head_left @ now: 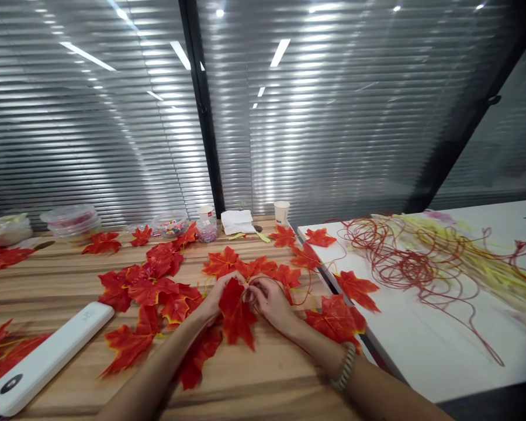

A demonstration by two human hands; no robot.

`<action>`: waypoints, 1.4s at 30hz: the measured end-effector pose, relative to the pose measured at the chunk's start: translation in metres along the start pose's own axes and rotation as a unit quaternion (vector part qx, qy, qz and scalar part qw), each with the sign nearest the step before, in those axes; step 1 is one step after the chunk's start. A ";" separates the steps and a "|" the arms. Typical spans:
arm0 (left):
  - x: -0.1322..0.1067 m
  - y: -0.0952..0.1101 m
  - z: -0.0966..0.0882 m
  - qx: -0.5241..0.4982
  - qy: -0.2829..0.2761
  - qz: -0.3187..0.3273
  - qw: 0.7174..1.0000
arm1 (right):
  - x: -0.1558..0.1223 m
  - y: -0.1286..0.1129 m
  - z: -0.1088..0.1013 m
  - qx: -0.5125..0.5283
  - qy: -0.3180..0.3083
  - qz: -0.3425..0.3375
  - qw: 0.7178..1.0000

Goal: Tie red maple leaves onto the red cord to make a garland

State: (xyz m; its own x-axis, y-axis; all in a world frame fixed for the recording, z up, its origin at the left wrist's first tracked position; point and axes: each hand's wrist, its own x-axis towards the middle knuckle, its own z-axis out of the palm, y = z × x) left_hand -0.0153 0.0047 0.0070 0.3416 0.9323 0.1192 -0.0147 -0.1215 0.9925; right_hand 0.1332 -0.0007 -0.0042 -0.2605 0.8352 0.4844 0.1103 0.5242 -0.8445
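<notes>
Far L of grip: loose red maple leaves (9, 257) on the wood-grain table (263, 389), and, nearer the wearer, a long white appliance (52, 354) w/ dark oval button, lying diagonally. Beyond it, stacked clear plastic tubs (71, 219). Next, closer in: a heap of red-orange maple leaves (153, 278) just L of grip; behind that, a tub of coloured beads (170, 226), then a small bead jar (207, 232) w/ a paper cup (206, 211) behind it.

L hand (217, 298): fingers closed on upper part of the held maple leaf (237, 318), which hangs btwn the 2 hands, tip twd wearer. R hand (269, 298): thumb + forefinger pressed tog. at the same leaf's stem end, nr L fingertips; whether cord is pinched there too = too small to tell. Thin red strand (294, 304) curves just R of R hand.

Straight beyond grip: crumpled white paper (238, 222); a bit R of that, a 2nd paper cup, white (281, 212). R of grip: braided bracelet (345, 367) on R wrist, overlapping maple leaves (333, 318) near forearm. Farther R, on the white table (407, 356): tangled red cord (405, 266), then yellow strands (456, 240).
</notes>
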 end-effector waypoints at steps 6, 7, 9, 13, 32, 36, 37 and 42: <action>0.001 0.005 0.000 0.081 0.047 0.056 0.994 | 0.003 -0.002 -0.006 -0.063 -0.018 -0.054 0.996; 0.001 0.004 0.001 0.099 0.067 0.062 0.991 | 0.003 -0.002 -0.007 -0.075 -0.022 -0.060 0.995; 0.001 0.003 0.003 0.131 0.093 0.067 0.985 | 0.004 -0.001 -0.009 -0.105 -0.031 -0.068 0.992; 0.000 0.003 0.010 0.145 0.100 0.068 0.982 | 0.004 -0.003 -0.013 -0.143 -0.021 -0.068 0.987; -0.002 -0.005 0.003 0.041 0.060 0.057 0.996 | 0.002 -0.007 -0.007 -0.143 0.022 -0.030 0.989; -0.004 -0.001 0.004 0.040 0.082 0.058 0.994 | -0.002 -0.013 -0.005 -0.132 0.036 -0.042 0.990; -0.004 0.000 0.005 0.040 0.085 0.059 0.994 | -0.003 -0.014 -0.004 -0.130 0.045 -0.044 0.990; -0.006 0.008 0.015 0.021 0.124 0.066 0.990 | -0.005 -0.018 -0.001 -0.118 0.077 -0.063 0.988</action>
State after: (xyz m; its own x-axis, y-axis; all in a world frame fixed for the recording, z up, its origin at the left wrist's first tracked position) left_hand -0.0029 -0.0067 0.0136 0.0972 0.9615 0.2571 -0.0021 -0.2581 0.9661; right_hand 0.1336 -0.0142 0.0083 -0.1389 0.7661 0.6275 0.3121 0.6352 -0.7065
